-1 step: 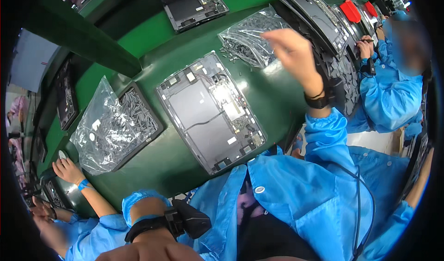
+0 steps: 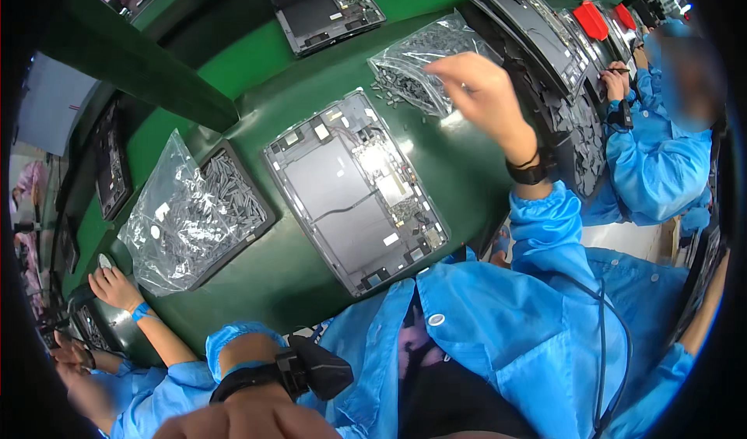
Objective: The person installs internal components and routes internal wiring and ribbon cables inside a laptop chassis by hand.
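My right hand (image 2: pixel 484 96) hovers in front of a clear plastic bag (image 2: pixel 443 38) of small dark pieces (image 2: pixel 401 85). Its fingers are bent and point left, with a gap between thumb and forefinger; nothing shows in them. A black band circles that wrist. My left hand (image 2: pixel 241 425) is at the lower edge, close to the camera; only its back and the wrist with a black strapped device (image 2: pixel 311 367) show, its fingers cut off. Between my hands and farther off lies an opened laptop base (image 2: pixel 334 198), grey, with bare circuit boards and a dark cable across it.
To the left, a dark tray (image 2: pixel 268 217) holds grey strips, partly under a plastic bag (image 2: pixel 167 237). Co-workers in blue (image 2: pixel 661 159) sit on both sides. More opened devices (image 2: pixel 327 11) lie beyond and at right, near red pieces (image 2: pixel 590 20). A green post (image 2: pixel 156 65) stands back left.
My right hand has shifted slightly left and down. My left hand has moved a little at the lower edge. The laptop base has stayed in place.
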